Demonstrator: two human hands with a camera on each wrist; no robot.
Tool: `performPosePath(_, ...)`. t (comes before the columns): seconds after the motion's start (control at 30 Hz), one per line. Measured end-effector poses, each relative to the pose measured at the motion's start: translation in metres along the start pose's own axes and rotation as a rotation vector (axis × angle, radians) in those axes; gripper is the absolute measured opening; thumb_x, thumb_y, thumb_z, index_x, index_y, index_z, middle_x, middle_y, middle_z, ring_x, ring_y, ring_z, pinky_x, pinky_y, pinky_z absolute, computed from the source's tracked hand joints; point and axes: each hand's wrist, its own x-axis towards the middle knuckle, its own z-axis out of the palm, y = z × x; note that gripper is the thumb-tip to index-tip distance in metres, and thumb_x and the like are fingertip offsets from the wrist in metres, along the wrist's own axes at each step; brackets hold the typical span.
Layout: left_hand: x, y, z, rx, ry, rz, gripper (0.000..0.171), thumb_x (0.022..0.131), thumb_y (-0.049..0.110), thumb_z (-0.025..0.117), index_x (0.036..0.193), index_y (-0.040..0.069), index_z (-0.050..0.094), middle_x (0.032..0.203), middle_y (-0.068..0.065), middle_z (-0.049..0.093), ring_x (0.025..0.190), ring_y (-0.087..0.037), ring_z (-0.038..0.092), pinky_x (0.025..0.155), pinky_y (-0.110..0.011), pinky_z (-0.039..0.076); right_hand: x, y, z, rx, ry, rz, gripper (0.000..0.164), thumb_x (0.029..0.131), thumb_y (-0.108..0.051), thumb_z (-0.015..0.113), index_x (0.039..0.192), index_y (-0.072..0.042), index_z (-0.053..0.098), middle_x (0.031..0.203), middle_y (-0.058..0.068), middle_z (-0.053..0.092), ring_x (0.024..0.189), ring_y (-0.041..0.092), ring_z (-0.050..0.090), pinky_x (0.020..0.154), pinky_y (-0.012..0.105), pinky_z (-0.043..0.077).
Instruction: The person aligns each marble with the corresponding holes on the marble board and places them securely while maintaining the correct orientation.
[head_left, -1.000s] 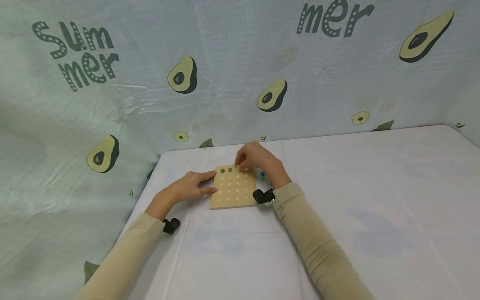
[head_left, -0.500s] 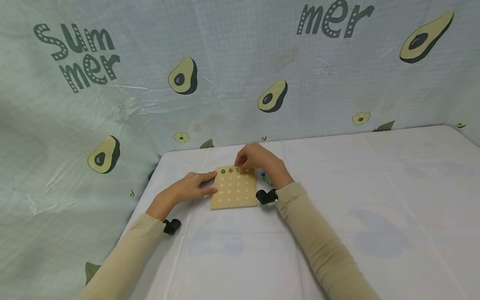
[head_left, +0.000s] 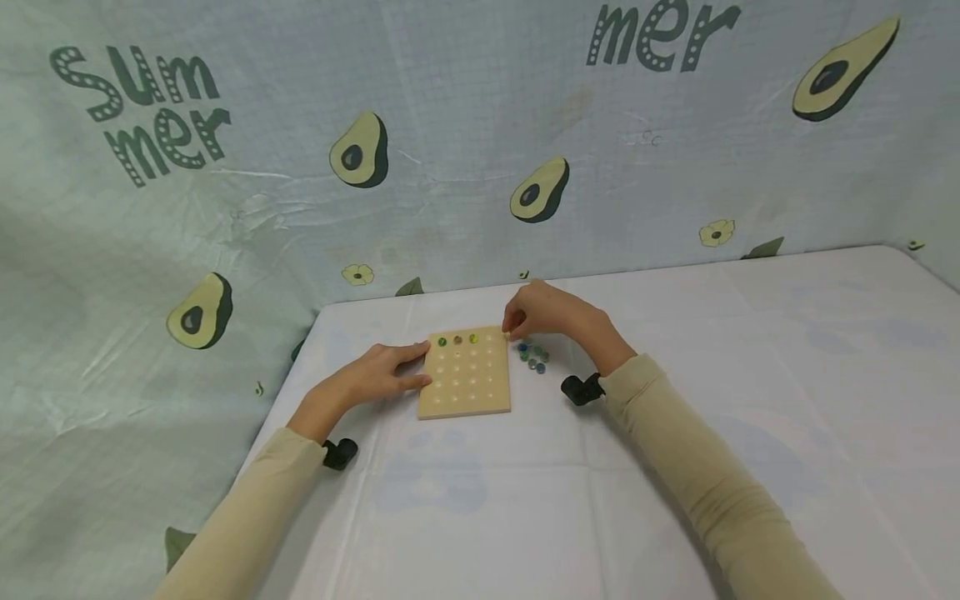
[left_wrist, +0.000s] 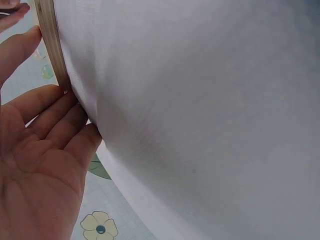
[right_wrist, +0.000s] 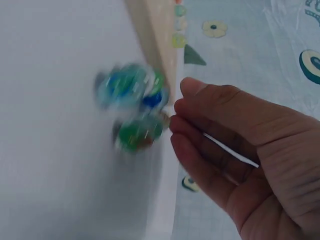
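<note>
A square wooden board (head_left: 465,392) with rows of round hollows lies on the table. Three marbles sit in its far row: a green marble (head_left: 442,342), a brownish marble (head_left: 457,340) and a yellow-green marble (head_left: 473,338). My left hand (head_left: 378,372) touches the board's left edge with thumb and fingers extended; in the left wrist view the fingertips meet the board's side (left_wrist: 51,45). Over the board's far right corner is my right hand (head_left: 547,310), its fingers loosely bent and no marble showing between them. Glass marbles (right_wrist: 132,90) lie just beyond its fingertips, blurred.
Beside the board's right edge is a loose group of several blue and green marbles (head_left: 532,358). A white cloth covers the table (head_left: 480,517). Behind it hangs a curtain (head_left: 450,208) printed with avocados.
My right hand has left the far row and moved right, toward the loose marbles. The yellow-green marble it was touching now sits uncovered in its hollow. My left hand has stayed put.
</note>
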Motion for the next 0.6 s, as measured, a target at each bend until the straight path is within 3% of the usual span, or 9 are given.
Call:
performPosePath(0.3, -0.001, -0.003, 0.003, -0.013, 0.018, 0.026, 0.074, 0.101, 0.044, 0.062, 0.158, 0.005, 0.035, 0.160, -0.018, 0.037, 0.147, -0.039, 0.036, 0.116, -0.055, 0.035, -0.014, 0.024, -0.007, -0.016, -0.041, -0.146, 0.015, 0.092, -0.009, 0.076, 0.106, -0.012, 0.081, 0.104, -0.001, 0.077, 0.096, 0.012, 0.070, 0.087, 0.030, 0.058)
performPosePath(0.6, -0.004, -0.002, 0.001, -0.025, 0.028, 0.031, 0.073, 0.101, 0.043, 0.063, 0.158, 0.006, 0.035, 0.160, -0.016, 0.038, 0.147, -0.037, 0.036, 0.116, -0.053, 0.035, -0.012, 0.032, -0.009, -0.068, -0.079, -0.251, 0.021, 0.092, -0.001, 0.074, 0.110, -0.009, 0.081, 0.108, 0.002, 0.077, 0.102, 0.014, 0.072, 0.086, 0.026, 0.058)
